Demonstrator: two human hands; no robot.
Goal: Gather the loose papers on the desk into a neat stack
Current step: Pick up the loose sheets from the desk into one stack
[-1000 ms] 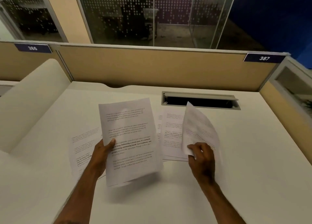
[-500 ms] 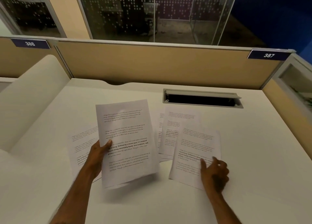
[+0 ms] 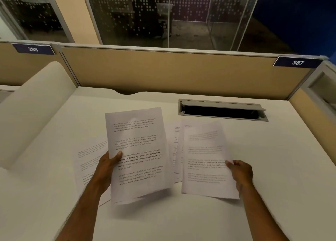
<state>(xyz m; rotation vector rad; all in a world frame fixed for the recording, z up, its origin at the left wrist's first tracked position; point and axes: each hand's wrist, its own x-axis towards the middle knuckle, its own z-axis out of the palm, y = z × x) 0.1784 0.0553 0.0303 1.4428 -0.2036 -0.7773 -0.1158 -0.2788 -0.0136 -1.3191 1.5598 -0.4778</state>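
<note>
My left hand [image 3: 107, 168] grips a small bundle of printed sheets [image 3: 138, 149] by its left edge and holds it tilted above the white desk [image 3: 272, 168]. My right hand [image 3: 240, 173] pinches the right edge of another printed sheet [image 3: 205, 160], blurred, lifted just off the desk. A loose sheet [image 3: 87, 164] lies flat on the desk to the left, partly hidden by my left arm. More loose sheets [image 3: 175, 144] lie between the two held papers, mostly covered.
A recessed cable tray [image 3: 221, 110] opens in the desk behind the papers. Tan partition panels [image 3: 172, 73] with number plates 386 and 387 wall the back. A rounded cream divider [image 3: 31, 109] borders the left, a side panel [image 3: 312, 109] the right.
My right hand had pressed a sheet flat on the desk; now it has picked that sheet up by its right edge and shifted it left. My left hand's bundle stays put.
</note>
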